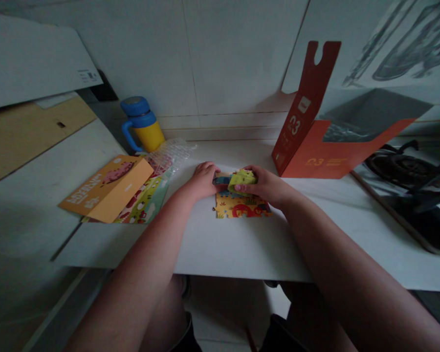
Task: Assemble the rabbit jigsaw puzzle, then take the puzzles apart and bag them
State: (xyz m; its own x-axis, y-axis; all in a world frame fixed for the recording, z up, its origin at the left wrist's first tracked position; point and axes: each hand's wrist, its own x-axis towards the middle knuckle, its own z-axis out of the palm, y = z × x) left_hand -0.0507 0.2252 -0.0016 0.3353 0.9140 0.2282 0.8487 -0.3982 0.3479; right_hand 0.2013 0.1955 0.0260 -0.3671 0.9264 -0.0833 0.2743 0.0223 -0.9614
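A partly built jigsaw puzzle (242,208) with yellow, red and orange shapes lies flat on the white counter (242,244). My right hand (266,186) is closed on a yellow-green puzzle piece (242,180) held just above the puzzle's far edge. My left hand (203,178) rests curled at the puzzle's far left corner, its fingertips pressed on a bluish piece (222,180) there.
An orange puzzle box (108,188) lies on a colourful picture sheet (146,200) at the left, beside crumpled clear plastic (170,154) and a blue and yellow bottle (143,124). An open red cardboard box (315,142) stands at the right. A gas hob (414,190) lies farther right.
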